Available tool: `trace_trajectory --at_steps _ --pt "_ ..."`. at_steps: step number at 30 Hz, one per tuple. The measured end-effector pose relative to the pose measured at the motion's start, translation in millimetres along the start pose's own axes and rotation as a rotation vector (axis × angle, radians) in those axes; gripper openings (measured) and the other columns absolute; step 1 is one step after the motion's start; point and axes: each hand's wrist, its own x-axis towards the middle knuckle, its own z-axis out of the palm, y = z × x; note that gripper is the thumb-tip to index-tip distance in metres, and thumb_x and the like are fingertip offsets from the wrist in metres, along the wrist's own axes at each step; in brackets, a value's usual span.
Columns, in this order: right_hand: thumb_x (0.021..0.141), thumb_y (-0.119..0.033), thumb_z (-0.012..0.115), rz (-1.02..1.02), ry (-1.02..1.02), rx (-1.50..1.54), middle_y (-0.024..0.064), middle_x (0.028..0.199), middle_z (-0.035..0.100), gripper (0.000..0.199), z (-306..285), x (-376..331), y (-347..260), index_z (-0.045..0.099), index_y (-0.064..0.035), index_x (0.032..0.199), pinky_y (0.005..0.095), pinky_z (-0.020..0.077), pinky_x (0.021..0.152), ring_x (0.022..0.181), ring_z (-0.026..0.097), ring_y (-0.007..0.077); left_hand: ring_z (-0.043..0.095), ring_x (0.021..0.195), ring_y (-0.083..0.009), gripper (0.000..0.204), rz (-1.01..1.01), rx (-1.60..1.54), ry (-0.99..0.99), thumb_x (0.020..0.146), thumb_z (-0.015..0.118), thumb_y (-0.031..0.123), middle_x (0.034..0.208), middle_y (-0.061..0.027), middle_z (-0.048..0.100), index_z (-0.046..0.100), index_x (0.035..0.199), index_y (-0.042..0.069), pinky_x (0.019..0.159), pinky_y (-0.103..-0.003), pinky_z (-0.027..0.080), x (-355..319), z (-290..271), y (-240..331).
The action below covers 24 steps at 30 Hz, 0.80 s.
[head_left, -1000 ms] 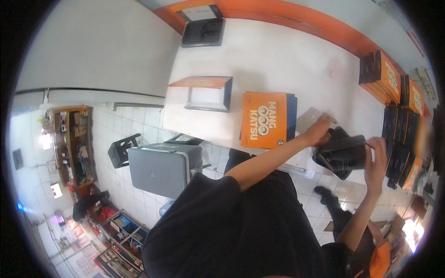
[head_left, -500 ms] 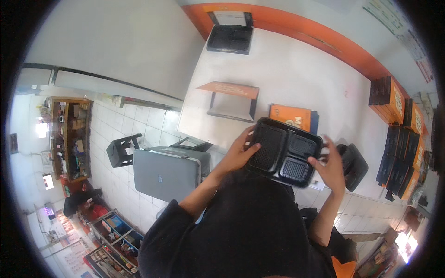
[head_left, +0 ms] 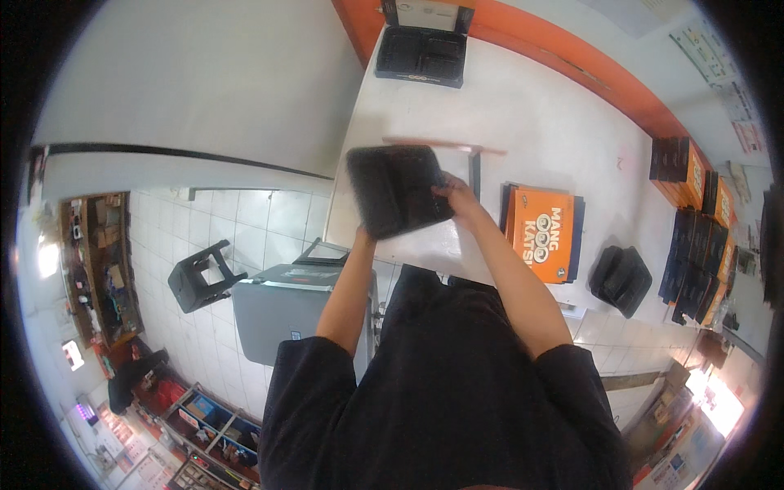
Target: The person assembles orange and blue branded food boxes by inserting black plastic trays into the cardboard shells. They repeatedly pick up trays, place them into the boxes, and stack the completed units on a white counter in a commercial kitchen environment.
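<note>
Black tray [head_left: 412, 189]: one | right grip [head_left: 457, 200] holding, left grip [head_left: 365, 236] obscured: two

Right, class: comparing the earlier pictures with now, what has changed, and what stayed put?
The left hand and right hand let go of the black tray stack and carried one compartment tray leftward; it now overlaps the open carton in view. The orange-topped cartons and black-and-orange boxes stayed put.

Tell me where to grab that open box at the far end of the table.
Probably by the left and right side walls, approaching from the near side: the open box has its lid raised at the back, and a black compartment tray fills its inside.
</note>
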Motion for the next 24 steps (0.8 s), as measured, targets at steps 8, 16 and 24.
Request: trace_trajectory --at_steps 8,16,24 --pt "0.09 0.001 0.053 -0.268 0.811 -1.029 0.0315 0.122 0.063 0.047 -21 1 -3 0.045 0.0022 0.136 0.0525 0.0497 0.097 0.115 0.06 0.05 0.062 0.111 -0.0449 0.033 0.062 0.493 0.023 0.091 0.059 0.001 0.118 -0.0247 0.065 0.062 0.124 0.002 0.092 -0.046 0.051 5 4 90" --pt "0.086 -0.001 0.06 -0.037 0.752 -1.492 0.0258 0.122 0.055 0.061 -4 8 -25 0.038 0.0005 0.143 0.0548 0.0525 0.092 0.112 0.062 0.048 0.061 0.114 -0.0438 0.041 0.143 0.519 -0.035 0.096 0.053 0.003 0.126 -0.0198 0.062 0.056 0.137 0.004 0.096 -0.048 0.05 4 -1 70" --pt "0.078 -0.007 0.071 -0.156 0.427 -1.567 0.0323 0.148 0.036 0.094 -18 4 -30 0.022 -0.0003 0.158 0.049 0.0443 0.111 0.132 0.047 0.0506 0.053 0.126 -0.048 0.065 0.225 0.721 -0.176 0.09 0.052 -0.002 0.153 -0.0267 0.036 0.034 0.152 -0.003 0.096 -0.05 0.053 -8 -4 88"
